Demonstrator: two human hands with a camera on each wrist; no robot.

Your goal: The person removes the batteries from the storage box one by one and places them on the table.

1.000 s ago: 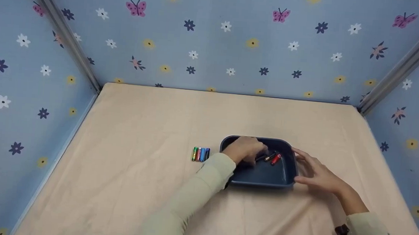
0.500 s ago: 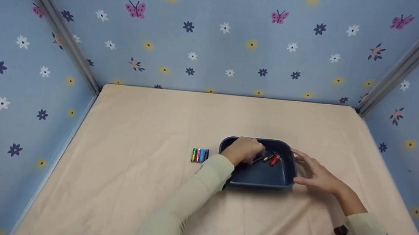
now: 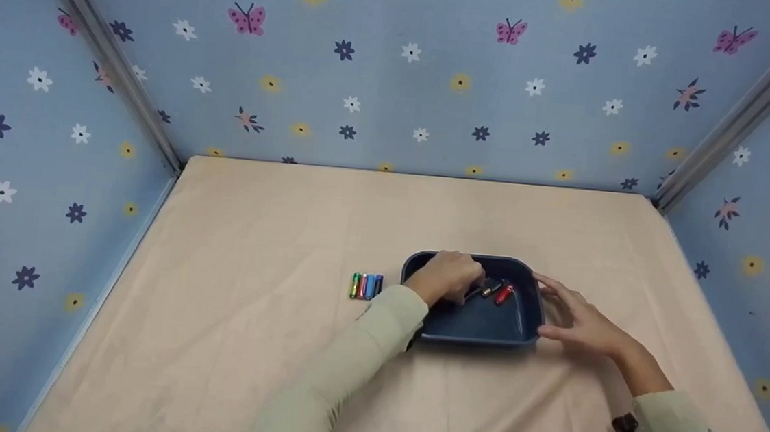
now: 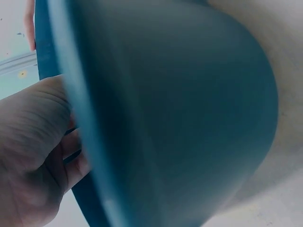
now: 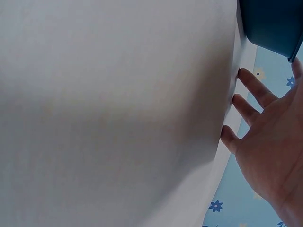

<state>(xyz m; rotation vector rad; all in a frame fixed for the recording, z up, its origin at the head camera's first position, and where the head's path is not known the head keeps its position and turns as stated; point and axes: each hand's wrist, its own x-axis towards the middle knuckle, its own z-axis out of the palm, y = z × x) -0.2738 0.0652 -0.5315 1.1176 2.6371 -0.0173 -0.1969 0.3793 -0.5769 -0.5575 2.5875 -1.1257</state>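
Note:
A dark blue plastic bin (image 3: 471,341) stands on the cloth-covered table. My left hand (image 3: 447,276) reaches over its left side, fingers bent down inside; the fingertips are hidden, so any hold is unclear. In the left wrist view the bin's wall (image 4: 189,94) covers part of those fingers. Just right of the left hand lie a black-and-gold battery (image 3: 492,289) and a red battery (image 3: 504,294), with a dark slim item (image 3: 474,293) close to the fingers. My right hand (image 3: 583,321), fingers spread, touches the bin's right side with thumb and fingertips.
A row of several batteries (image 3: 366,287), green, red, blue and dark, sits on the beige cloth (image 3: 250,267) left of the bin. Flower-patterned blue walls (image 3: 396,73) enclose the table at the back and both sides.
My left fingers have drawn slightly leftward inside the bin, showing a little more of the black-and-gold battery. The right hand stays at the bin's side.

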